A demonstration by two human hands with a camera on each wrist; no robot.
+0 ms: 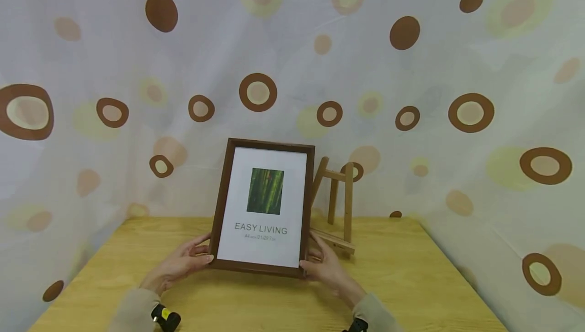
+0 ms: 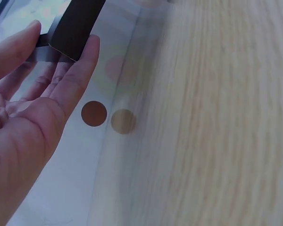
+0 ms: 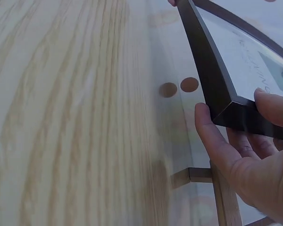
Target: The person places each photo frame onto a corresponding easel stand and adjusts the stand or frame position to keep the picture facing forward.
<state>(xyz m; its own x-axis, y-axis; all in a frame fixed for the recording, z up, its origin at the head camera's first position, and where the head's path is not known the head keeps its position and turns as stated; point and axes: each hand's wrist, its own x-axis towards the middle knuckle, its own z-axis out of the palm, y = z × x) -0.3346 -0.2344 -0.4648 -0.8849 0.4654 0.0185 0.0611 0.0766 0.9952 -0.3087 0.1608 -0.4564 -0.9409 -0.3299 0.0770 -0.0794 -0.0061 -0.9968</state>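
Observation:
A dark brown picture frame (image 1: 261,264) is held up over the table, tilted slightly, its front with a green bamboo picture and the words "EASY LIVING" facing me. My left hand (image 1: 180,262) grips its lower left corner, thumb on the front and fingers behind. At the lower right corner my right hand (image 1: 330,267) pinches it the same way. In the right wrist view the thumb lies over the frame's edge (image 3: 212,66) and the fingers sit underneath. A small wooden easel (image 1: 349,205) stands just behind and right of the frame, partly hidden by it.
The light wooden table (image 1: 402,281) spans the space below the hands. Behind it and along both sides hangs a pale curtain (image 1: 292,63) with brown and beige circles. Dark devices are strapped on both wrists, such as the left wrist camera (image 1: 166,318).

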